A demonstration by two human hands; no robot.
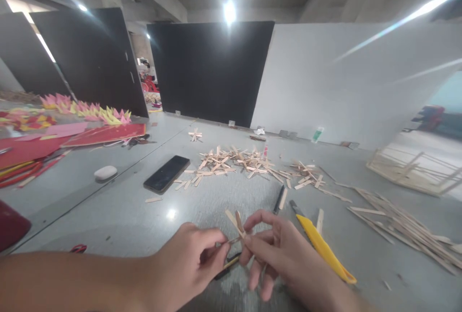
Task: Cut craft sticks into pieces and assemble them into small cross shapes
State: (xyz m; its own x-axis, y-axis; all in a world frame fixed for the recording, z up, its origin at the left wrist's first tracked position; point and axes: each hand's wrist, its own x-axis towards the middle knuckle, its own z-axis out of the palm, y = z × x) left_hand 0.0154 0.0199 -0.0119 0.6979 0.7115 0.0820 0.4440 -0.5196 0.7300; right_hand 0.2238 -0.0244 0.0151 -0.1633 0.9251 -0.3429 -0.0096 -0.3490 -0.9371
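Observation:
Close to the table's near edge, my left hand (202, 256) pinches the end of a thin wooden stick between thumb and forefinger. My right hand (276, 249) has thumb and fingers closed on crossed wooden sticks (236, 223), which fan upward between the two hands. Its lower fingers hang loosely curled. Beneath the hands lies a dark and yellow tool (229, 263), partly hidden by them. A yellow-handled cutter (323, 247) rests just right of my right hand, and a black pen (279, 200) lies beyond it.
Cut wooden pieces (234, 160) are heaped mid-table, with a phone (167, 174) and a white case (106, 173) to the left. Long wooden strips (404, 227) and a stick frame (411, 170) are at right. Coloured paper (104, 135) covers the far left. Upright panels (209, 73) bound the back.

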